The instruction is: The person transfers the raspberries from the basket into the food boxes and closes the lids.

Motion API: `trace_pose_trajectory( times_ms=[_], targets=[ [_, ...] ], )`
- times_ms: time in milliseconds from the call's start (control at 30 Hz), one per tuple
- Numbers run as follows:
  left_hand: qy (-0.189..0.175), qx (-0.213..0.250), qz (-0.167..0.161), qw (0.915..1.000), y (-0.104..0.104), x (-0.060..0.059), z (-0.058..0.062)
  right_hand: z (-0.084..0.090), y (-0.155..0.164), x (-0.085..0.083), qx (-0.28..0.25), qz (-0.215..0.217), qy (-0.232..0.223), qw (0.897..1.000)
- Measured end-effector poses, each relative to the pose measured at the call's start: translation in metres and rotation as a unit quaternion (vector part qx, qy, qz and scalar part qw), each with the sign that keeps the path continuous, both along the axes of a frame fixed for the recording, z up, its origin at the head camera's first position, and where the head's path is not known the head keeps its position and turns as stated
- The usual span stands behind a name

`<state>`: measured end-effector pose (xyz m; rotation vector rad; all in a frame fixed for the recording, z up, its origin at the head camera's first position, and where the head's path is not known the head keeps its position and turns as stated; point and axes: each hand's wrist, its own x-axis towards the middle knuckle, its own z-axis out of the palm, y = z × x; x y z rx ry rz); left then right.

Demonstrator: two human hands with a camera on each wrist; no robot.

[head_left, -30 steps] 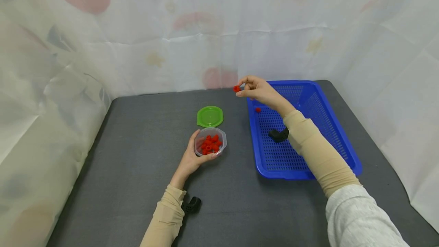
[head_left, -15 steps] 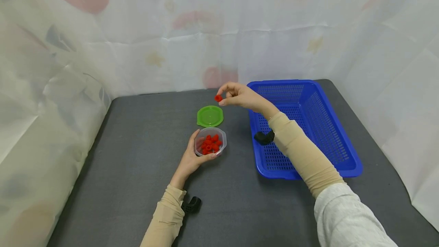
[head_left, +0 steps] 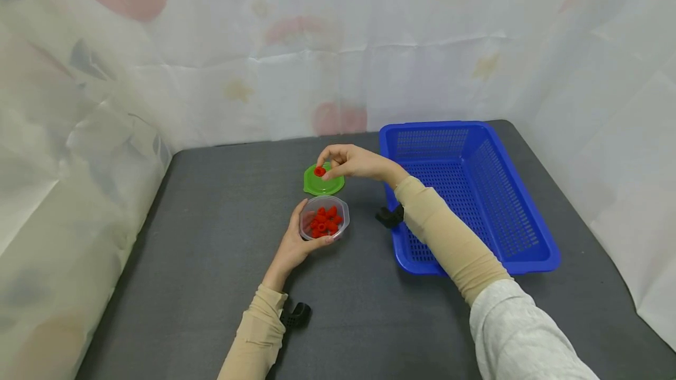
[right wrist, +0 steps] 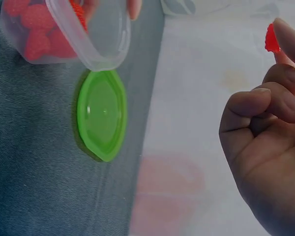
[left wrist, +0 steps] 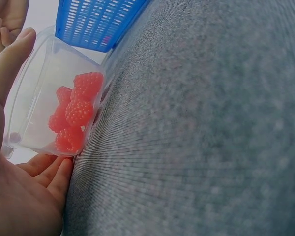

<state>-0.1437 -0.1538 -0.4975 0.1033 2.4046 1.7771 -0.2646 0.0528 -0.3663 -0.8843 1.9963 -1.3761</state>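
Raspberry (head_left: 319, 171), small, red, bumpy, pinched in right hand (head_left: 351, 163) grip, left hand (head_left: 296, 242) grip cupping clear tub (head_left: 324, 218) of berries

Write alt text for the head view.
A right hand pinches a red berry above a green lid, while the left hand holds a clear tub of red berries on a grey table. A blue basket sits right.

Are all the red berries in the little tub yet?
Almost. The blue basket looks empty now, and the clear tub holds a pile of red berries. The left hand grips the tub on the table. The right hand pinches one more berry above the green lid, behind the tub. Left: that berry going in, and the lid, which lies off beside the tub.
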Motion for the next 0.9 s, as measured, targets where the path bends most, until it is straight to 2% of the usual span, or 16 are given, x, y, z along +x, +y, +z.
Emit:
trace_pose_trajectory(
  times_ms=[400, 667, 900],
  targets=[
    [0.000, -0.006, 0.001, 1.0000, -0.001, 0.001, 0.000, -0.018, -0.014, -0.003, 0.069, 0.042, -0.013, 0.997],
    [-0.003, -0.012, 0.004, 0.9999, 0.000, 0.000, 0.000, -0.029, -0.022, -0.002, 0.131, 0.073, -0.025, 0.988],
    [-0.011, -0.013, 0.007, 0.9998, 0.000, 0.000, 0.000, -0.035, -0.027, 0.001, 0.176, 0.090, 0.002, 0.980]
  ],
)
